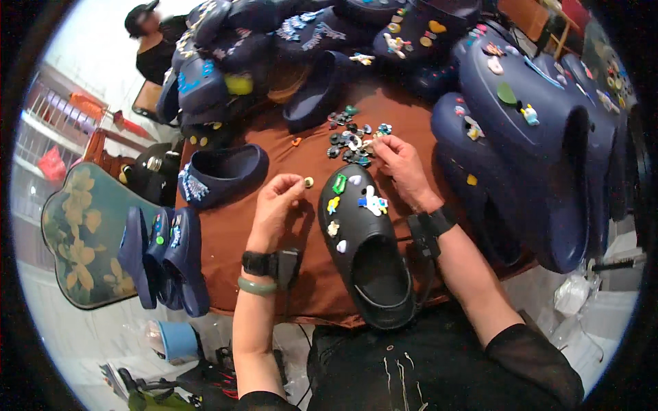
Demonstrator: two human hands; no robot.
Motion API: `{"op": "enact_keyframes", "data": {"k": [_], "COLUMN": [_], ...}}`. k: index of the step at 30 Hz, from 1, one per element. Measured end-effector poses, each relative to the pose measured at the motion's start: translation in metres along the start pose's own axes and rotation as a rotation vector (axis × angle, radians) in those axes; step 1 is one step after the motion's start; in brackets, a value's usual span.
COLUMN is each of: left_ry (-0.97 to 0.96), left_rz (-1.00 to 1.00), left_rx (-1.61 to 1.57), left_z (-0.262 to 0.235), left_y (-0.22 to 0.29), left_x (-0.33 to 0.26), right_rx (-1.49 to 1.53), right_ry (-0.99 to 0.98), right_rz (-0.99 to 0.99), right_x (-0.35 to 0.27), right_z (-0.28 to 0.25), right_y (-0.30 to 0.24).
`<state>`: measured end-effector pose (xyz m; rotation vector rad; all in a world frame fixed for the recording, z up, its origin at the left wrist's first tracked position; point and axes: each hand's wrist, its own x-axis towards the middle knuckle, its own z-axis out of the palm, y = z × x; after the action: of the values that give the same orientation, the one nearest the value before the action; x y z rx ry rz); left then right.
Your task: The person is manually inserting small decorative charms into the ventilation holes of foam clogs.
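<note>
A black clog [369, 226] lies on the brown cloth in front of me, toe pointing away, with several colourful shoe charms on its upper. Left of its toe, my left hand [279, 198] pinches a small round, yellowish shoe charm [309, 182] between thumb and fingertips. Beyond the toe is a loose pile of shoe charms [351, 139], mostly dark with some white and teal ones. My right hand [403, 168] reaches to the right edge of that pile with thumb and forefinger together. What those fingertips hold, if anything, is too small to make out.
Navy clogs with charms are heaped at the back [315, 31] and along the right side [528, 130]. A single navy clog [229, 171] sits at left, near several upright ones [181, 260]. A floral chair back [86, 233] stands left; a person [154, 41] is behind.
</note>
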<state>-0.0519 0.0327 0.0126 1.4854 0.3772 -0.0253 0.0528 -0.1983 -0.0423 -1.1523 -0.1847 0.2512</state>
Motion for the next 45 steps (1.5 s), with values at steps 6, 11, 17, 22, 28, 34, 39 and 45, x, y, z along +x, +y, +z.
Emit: {"op": "enact_keyframes", "data": {"k": [6, 11, 17, 22, 28, 34, 39, 45], "left_ry": [-0.046, -0.088, -0.103, -0.179, -0.086, -0.143, -0.366, -0.565], "left_rz": [-0.023, 0.152, -0.012, 0.088, -0.035, 0.133, 0.261, 0.34], "left_rx": [0.21, 0.771, 0.831, 0.522, 0.006, -0.099, -0.209, -0.217], "left_z": [0.018, 0.063, 0.071, 0.054, 0.014, 0.021, 0.076, 0.227], "left_y": [-0.012, -0.006, -0.029, -0.061, -0.089, -0.037, 0.055, 0.142], "left_x": [-0.077, -0.145, -0.145, -0.138, -0.144, -0.153, -0.138, -0.093], "right_rx": [-0.153, -0.325, -0.475, -0.53, -0.523, -0.688, -0.705, -0.651], "right_ry": [0.012, 0.024, -0.056, -0.072, -0.092, -0.048, -0.071, -0.091], "right_rz": [-0.022, -0.027, -0.328, -0.349, -0.375, -0.439, -0.494, -0.515], "right_x": [0.006, -0.001, -0.006, -0.024, -0.034, -0.031, -0.029, -0.036], "right_z": [-0.009, -0.001, 0.009, -0.004, 0.001, 0.002, -0.002, -0.022], "right_y": [0.008, -0.012, 0.018, 0.022, 0.017, 0.017, 0.022, 0.024]}}
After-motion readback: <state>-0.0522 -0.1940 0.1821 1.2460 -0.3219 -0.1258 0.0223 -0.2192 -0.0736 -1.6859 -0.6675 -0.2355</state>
